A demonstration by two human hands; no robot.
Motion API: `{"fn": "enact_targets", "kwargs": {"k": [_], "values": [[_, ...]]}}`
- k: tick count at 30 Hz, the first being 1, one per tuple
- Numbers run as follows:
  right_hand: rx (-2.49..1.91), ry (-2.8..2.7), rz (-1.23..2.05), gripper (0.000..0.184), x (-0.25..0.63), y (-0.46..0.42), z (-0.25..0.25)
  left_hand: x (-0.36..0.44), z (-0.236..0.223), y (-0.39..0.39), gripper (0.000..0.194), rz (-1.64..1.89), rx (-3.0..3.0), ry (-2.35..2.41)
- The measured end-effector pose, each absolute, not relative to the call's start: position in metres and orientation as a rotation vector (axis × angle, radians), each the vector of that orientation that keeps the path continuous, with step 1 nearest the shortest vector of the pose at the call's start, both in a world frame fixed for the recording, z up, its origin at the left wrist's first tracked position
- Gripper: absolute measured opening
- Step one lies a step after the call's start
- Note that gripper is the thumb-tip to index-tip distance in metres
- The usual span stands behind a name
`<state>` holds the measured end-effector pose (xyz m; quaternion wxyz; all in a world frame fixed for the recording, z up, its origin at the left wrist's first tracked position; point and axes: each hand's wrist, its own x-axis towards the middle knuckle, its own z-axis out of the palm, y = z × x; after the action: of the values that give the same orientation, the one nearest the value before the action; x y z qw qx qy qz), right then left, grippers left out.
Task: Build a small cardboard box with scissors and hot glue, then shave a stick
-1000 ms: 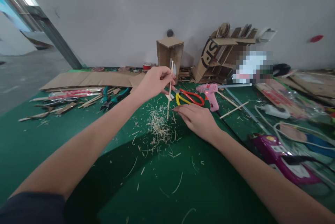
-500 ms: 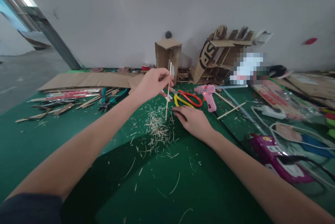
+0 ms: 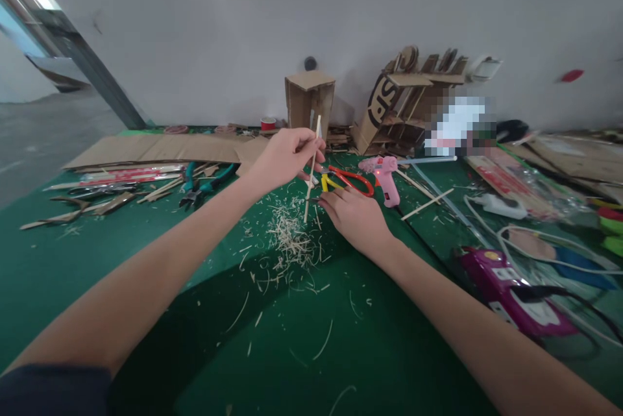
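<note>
My left hand [image 3: 293,151] pinches a thin wooden stick [image 3: 312,183] near its upper part. The stick slants nearly upright, its lower end over a loose pile of wood shavings [image 3: 291,241]. To the right, my right hand [image 3: 359,216] is closed around a small dark blade [image 3: 315,200] that pokes out from the fingertips and touches or nearly touches the stick's lower part. Most of the blade is hidden by the fingers. Just behind the right hand lie pliers or scissors with red and yellow handles [image 3: 351,180], partly covered.
A pink glue gun [image 3: 383,176] stands right of my right hand, and a purple device [image 3: 511,289] with cables lies nearer. Teal-handled pliers [image 3: 204,185] and cardboard strips [image 3: 156,148] are at left. An upright cardboard box [image 3: 310,101] and a cardboard shelf [image 3: 403,108] stand against the wall.
My right hand with the blade has moved slightly up along the stick, away from its lower end. The left hand keeps its pinch; the whole view has shifted a little.
</note>
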<state>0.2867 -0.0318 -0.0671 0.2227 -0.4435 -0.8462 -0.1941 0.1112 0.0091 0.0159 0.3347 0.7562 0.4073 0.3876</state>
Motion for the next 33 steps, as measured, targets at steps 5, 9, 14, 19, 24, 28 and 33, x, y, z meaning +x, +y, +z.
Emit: {"fn": "enact_targets", "kwargs": {"k": [5, 9, 14, 19, 24, 28, 33], "values": [[-1.294, -2.460, -0.470, 0.030, 0.282, -0.039, -0.062, 0.110, 0.014, 0.011, 0.021, 1.017, 1.971, 1.083], [-1.350, -2.519, -0.399, 0.029, 0.282, -0.041, -0.060, 0.110, 0.016, 0.011, 0.021, 1.018, 1.973, 1.045], [-1.290, -2.654, -0.412, 0.029, 0.282, -0.044, -0.063, 0.111, 0.019, 0.008, 0.020, 1.020, 1.986, 1.032], [-1.383, -2.484, -0.529, 0.036, 0.281, -0.040, -0.059, 0.110, 0.018, 0.009, 0.020, 1.006, 1.991, 1.057], [-1.413, -2.584, -0.475, 0.033, 0.278, -0.041, -0.059, 0.108, 0.016, 0.013, 0.021, 1.028, 1.998, 1.075], [-1.354, -2.734, -0.415, 0.030, 0.278, -0.044, -0.060, 0.107, 0.016, 0.013, 0.021, 1.034, 1.992, 1.076], [-1.428, -2.577, -0.509, 0.036, 0.276, -0.042, -0.056, 0.109, 0.016, 0.011, 0.020, 1.030, 1.977, 1.078]]}}
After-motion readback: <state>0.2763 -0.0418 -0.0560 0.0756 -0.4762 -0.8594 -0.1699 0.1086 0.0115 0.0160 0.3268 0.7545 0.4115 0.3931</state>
